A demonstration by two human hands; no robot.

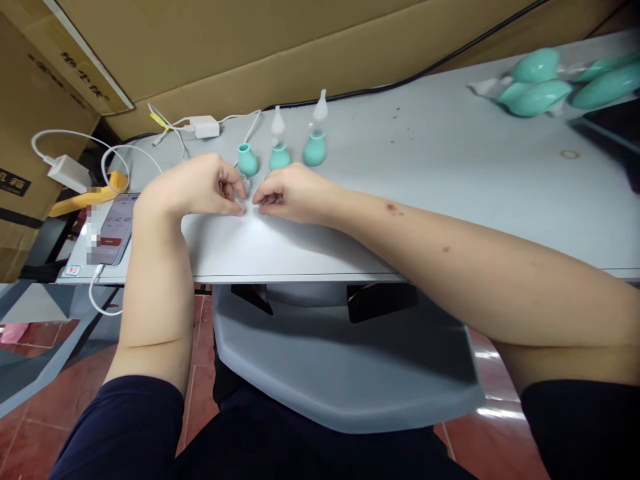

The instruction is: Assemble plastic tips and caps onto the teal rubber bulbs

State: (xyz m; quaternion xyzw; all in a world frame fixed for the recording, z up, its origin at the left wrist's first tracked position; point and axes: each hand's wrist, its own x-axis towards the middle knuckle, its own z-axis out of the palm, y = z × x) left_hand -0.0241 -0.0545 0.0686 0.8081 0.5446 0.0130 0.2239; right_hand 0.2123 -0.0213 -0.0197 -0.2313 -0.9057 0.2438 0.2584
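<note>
My left hand is closed, its thumb and fingers pinching a small clear plastic piece that is mostly hidden by the fingers. Close beside it, my right hand has thumb and fingertips drawn together; whatever lies between them is too small to make out. Just behind the hands stands a teal squeeze bulb with an open neck and no tip. To its right is a second teal bulb with a clear neck and pale nozzle. A third bulb, upright and likewise fitted with a nozzle, stands farther right.
Several bagged teal bulbs lie at the back right near a dark object. At left are a phone showing a timer, white chargers with cables, and a yellow tool. Cardboard stands behind the table.
</note>
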